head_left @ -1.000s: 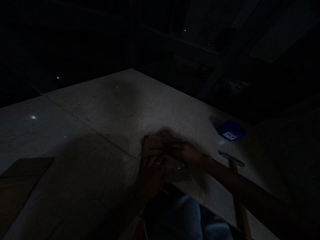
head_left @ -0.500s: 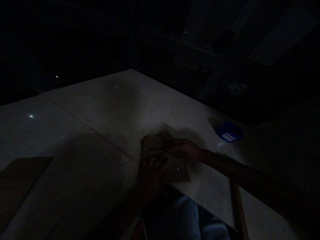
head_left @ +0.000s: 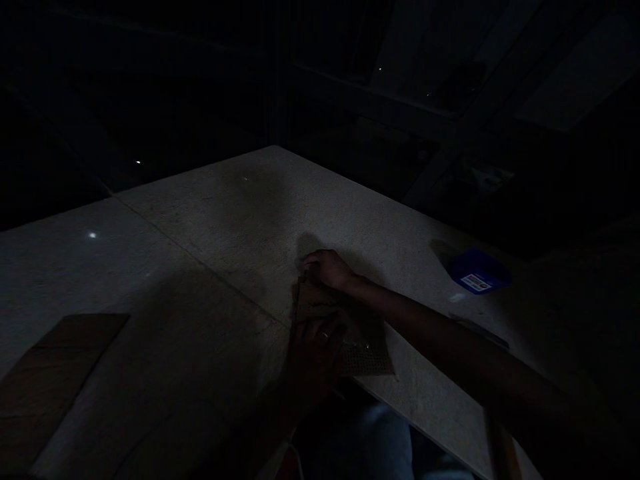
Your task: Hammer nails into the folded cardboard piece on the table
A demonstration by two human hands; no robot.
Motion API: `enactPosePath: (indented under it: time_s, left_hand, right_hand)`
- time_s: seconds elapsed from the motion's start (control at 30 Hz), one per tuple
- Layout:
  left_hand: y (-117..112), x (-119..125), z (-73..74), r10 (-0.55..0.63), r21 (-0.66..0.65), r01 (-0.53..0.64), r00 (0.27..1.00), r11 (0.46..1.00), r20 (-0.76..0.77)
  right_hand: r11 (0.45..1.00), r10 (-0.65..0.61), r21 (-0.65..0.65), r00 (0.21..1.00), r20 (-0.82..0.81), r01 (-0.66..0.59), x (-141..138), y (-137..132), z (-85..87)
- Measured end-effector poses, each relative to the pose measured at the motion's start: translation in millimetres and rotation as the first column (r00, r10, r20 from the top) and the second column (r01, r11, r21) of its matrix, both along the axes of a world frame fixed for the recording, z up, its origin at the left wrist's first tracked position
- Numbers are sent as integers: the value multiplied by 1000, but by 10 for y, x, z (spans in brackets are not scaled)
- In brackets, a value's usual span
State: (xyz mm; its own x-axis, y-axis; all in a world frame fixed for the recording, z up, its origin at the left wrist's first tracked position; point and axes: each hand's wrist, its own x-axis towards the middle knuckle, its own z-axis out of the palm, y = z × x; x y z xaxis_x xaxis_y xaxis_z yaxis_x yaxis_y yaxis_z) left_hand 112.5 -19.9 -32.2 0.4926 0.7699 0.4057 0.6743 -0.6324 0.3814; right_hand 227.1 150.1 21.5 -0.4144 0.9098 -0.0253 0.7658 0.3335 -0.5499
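Note:
The scene is very dark. A brown perforated board [head_left: 367,357] lies at the near edge of the pale table [head_left: 225,220], with brown cardboard-like pieces [head_left: 320,303] stacked on it. My left hand [head_left: 315,353], a ring on one finger, rests with its fingers laid on the near part of the pieces. My right hand [head_left: 327,267] reaches across to the far top corner of the pieces, its fingers curled at that edge. What the fingers pinch there is too dim to make out.
A blue lidded box [head_left: 477,273] with a white label sits at the right of the table. A thin dark tool [head_left: 480,330] lies near it. A flat brown sheet [head_left: 45,380] lies at the near left. My blue-trousered legs [head_left: 370,440] show below the table edge.
My right hand has moved from the right side of the brown pieces up and left to their far top corner. My left hand stays on the near part.

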Motion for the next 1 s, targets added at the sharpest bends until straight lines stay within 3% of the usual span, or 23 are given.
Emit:
enactPosePath:
  time_s: [0.13,0.23,0.4,0.47,0.57,0.73,0.87,1.0]
  left_hand:
    - [-6,7,19,5,-26,-5,1000,1000,-10]
    - [-16,20,46,27,-17,-27,1000,1000,-15]
    - [-37,31,29,61,8,-61,998,998,-17]
    - [-40,29,7,58,14,-58,998,998,-10]
    - [-34,23,-2,52,7,-52,999,999,-5]
    - [-19,13,41,34,-26,-35,999,999,-40]
    - [-20,15,59,43,-31,-43,999,999,-31]
    - [-20,19,49,35,-35,-36,999,999,-21]
  right_hand:
    - [998,-4,-61,1000,19,5,-261,176,-164]
    - [998,-14,-58,1000,14,15,-255,243,-138]
    - [999,-30,46,999,27,29,35,97,225]
    - [994,19,107,997,75,-27,189,-109,383]
    - [994,71,61,972,225,-87,390,-509,490]
    - [985,124,60,908,400,-161,568,-962,314]
    - [964,175,115,897,406,-240,606,-1010,174]
    - [958,172,150,907,384,-245,602,-1004,161]
